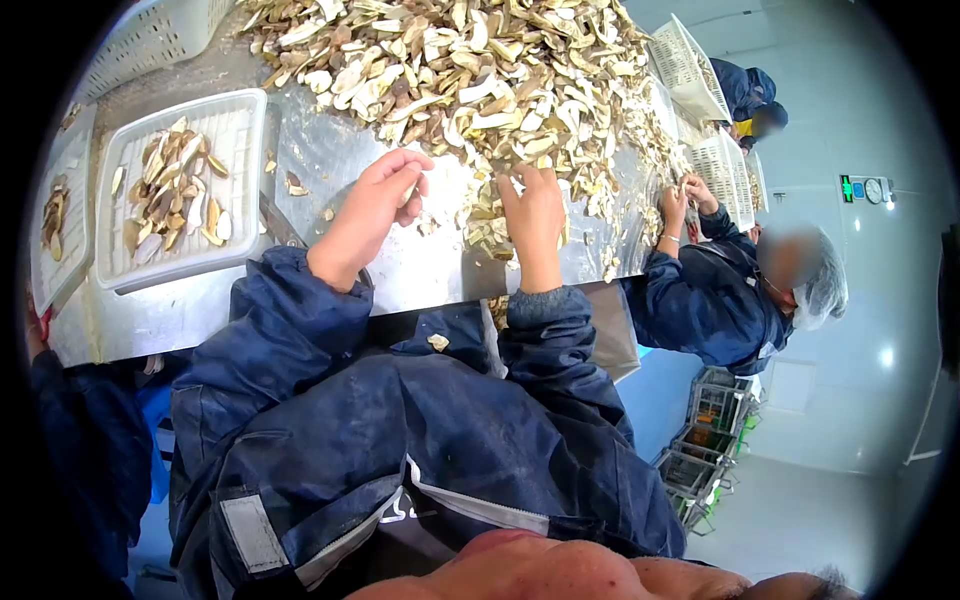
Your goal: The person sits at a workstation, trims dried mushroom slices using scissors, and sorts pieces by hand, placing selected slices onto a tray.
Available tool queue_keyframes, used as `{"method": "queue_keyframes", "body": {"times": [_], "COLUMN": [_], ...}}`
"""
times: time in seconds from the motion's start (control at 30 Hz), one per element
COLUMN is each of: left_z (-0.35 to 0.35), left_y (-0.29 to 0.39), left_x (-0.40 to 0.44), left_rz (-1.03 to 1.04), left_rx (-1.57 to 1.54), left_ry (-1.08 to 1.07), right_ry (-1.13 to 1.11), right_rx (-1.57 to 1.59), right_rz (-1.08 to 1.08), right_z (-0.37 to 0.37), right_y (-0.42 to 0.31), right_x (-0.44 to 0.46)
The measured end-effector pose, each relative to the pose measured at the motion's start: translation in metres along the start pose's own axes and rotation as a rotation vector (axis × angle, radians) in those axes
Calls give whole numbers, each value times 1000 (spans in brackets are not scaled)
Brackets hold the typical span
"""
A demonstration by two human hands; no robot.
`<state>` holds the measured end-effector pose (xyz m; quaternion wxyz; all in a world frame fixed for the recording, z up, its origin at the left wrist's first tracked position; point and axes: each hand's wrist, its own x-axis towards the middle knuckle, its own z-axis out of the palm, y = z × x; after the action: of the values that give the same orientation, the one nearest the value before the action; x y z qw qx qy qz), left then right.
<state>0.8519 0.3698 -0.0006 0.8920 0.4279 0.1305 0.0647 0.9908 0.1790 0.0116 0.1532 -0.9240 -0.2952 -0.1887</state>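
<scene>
A large heap of dried mushroom slices (480,75) spreads over the metal table in front of me. My left hand (380,205) is just above the bare metal left of the loose slices, its fingers curled in and closed. What it may hold is too small to make out. My right hand (535,215) is bent down at the heap's near edge, fingers closed among the slices; what lies under them is hidden. Between my hands lies a small group of yellowish slices (487,230) with crumbs around it.
Left of me stands a white tray (262,130) with mushroom slices, and another tray (85,225) beyond it. A plastic basket (150,45) is at the back left. To my right a co-worker (720,290) handles slices near white baskets (722,180). The table's front edge (440,300) is close to me.
</scene>
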Motion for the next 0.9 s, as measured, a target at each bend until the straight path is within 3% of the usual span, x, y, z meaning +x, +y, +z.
{"method": "queue_keyframes", "body": {"times": [0.17,0.2,0.33,0.43,0.57,0.7,0.9], "left_z": [-12,-9,-13,-15,-9,-4,-7], "left_y": [-5,-3,-7,-8,-5,1,-12], "left_x": [-3,-4,-2,-2,-3,-9,-3], "left_rz": [-15,-38,-17,-22,-66,-147,-199], "left_rx": [-40,-46,-22,-17,-9,-21,115], "left_ry": [16,36,17,10,-42,-138,-209], "right_ry": [-170,-103,-144,-292,-144,-58,-99], "right_rx": [-17,-16,205,511,662,593,661], "right_rz": [56,11,110,417,272,-14,-84], "right_z": [1,4,1,-11,-18,-22,-23], "right_y": [-1,0,5,7,-3,-42,-72], "right_x": [2,0,-5,-8,-19,-30,-42]}}
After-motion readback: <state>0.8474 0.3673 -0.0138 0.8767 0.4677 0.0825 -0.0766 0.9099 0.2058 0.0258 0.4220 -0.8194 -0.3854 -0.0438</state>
